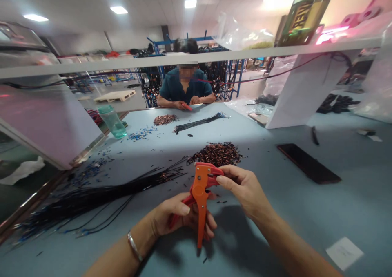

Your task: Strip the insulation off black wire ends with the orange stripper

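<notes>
An orange and red wire stripper (201,189) stands upright in front of me, its jaws at the top. My left hand (171,213) is closed on its handles, thumb over the red one and fingers behind the orange one. At the red jaws, my right hand (248,187) pinches with thumb and forefinger; what is between them is too small or hidden to make out. Just behind the tool lies a heap of short black and copper-coloured pieces (219,153). To the left stretches a bundle of black wires (98,197), some with blue ends.
A dark phone (308,162) and a white paper slip (344,252) lie on the right. A green bottle (112,121) stands at the far left. Across the table a person (186,87) holds a red tool. A white shelf (122,62) spans overhead.
</notes>
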The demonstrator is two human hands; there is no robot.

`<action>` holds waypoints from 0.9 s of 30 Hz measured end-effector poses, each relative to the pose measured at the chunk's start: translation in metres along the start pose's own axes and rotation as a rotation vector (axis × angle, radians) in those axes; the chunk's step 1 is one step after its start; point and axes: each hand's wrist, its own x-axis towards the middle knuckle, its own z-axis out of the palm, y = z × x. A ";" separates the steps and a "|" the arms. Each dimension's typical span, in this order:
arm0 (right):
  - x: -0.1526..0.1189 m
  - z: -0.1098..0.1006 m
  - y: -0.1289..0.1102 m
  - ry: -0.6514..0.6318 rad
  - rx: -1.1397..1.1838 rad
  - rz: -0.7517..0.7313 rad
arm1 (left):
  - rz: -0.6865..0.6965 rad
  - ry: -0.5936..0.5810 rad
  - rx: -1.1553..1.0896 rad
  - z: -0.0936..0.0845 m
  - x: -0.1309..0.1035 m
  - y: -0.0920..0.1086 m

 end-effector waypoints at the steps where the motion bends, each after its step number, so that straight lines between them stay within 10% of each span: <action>1: 0.000 0.000 0.000 -0.004 -0.006 -0.003 | -0.001 0.002 0.015 0.000 0.000 -0.001; 13: 0.006 -0.015 -0.005 0.014 -0.359 -0.159 | 0.115 0.224 0.133 0.005 0.000 0.000; 27: 0.003 -0.010 -0.009 0.084 -0.388 -0.447 | 0.140 0.213 0.227 0.008 0.002 0.000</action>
